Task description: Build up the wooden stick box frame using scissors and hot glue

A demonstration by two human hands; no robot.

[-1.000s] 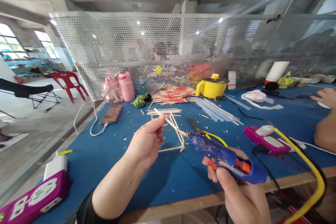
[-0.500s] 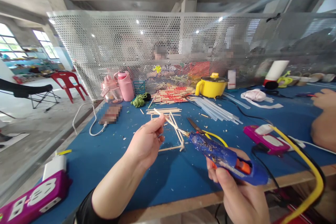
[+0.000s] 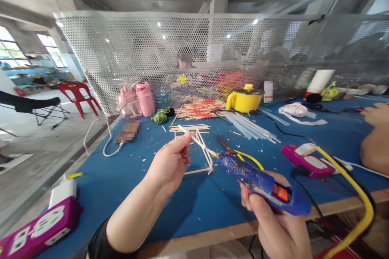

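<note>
Between thumb and fingers, my left hand point(image 3: 172, 160) pinches a thin wooden stick point(image 3: 198, 141), tilted down to the right. My right hand point(image 3: 278, 214) is wrapped round a blue hot glue gun point(image 3: 249, 176) with an orange trigger. The gun's nozzle point(image 3: 215, 154) meets the stick's lower right end. Behind and below the stick, a frame of joined wooden sticks point(image 3: 197, 170) lies on the blue table, partly hidden by my left hand. Scissors point(image 3: 226, 145) with yellow handles lie just beyond the glue gun, which covers part of them.
Loose sticks point(image 3: 190, 128), a red-marked stick pile point(image 3: 200, 109), clear glue sticks point(image 3: 251, 127) and a yellow pot point(image 3: 245, 100) stand farther back. Purple power strips point(image 3: 306, 162) and cables lie on both sides. A co-worker's hand point(image 3: 377, 114) is at the far right. Perforated sheeting point(image 3: 152, 44) closes the back.
Both hands hold nearly the same pose, the nozzle staying at the stick's end. My right hand and the gun's rear have shifted very slightly. The co-worker's hand at right moved a little left.
</note>
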